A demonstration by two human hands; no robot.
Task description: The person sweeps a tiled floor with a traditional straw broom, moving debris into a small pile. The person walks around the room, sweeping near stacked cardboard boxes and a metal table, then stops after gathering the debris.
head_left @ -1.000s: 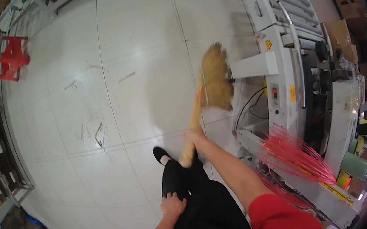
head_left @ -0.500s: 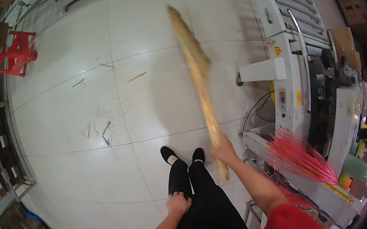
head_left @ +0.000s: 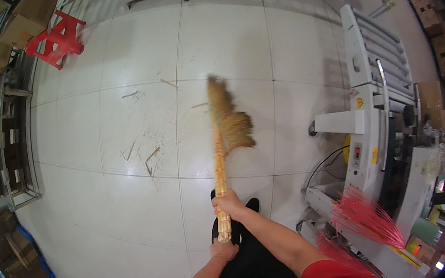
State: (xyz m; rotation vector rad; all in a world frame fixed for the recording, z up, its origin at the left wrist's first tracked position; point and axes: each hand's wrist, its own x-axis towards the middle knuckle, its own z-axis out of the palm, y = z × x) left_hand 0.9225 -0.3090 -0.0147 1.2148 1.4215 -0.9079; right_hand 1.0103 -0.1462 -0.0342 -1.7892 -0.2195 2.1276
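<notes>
My right hand (head_left: 229,204) is closed round the bound handle of a straw broom (head_left: 219,164), close to its lower end. The broom points away from me, its brown bristle head fanned out to the right over the floor tiles, slightly blurred. My left hand (head_left: 224,249) lies on my leg just below the handle's butt end, holding nothing that I can see; the handle partly covers it. Left of the bristles, thin brown strips (head_left: 151,155) and fine crumbs are scattered on the pale tiled floor (head_left: 94,212). Another strip touches the broom's left side.
On the right stands a white roller conveyor machine (head_left: 362,115) with a leg on a caster. A bundle of pink straps (head_left: 367,218) rests on its near part. At the far left are a red stool (head_left: 59,39) and cardboard boxes (head_left: 23,30); flattened cardboard (head_left: 15,248) lies lower left.
The broom has swung left and come lower, its head now over the floor nearer the scattered strips. My right hand has moved left, close to my left hand. The whole view has shifted.
</notes>
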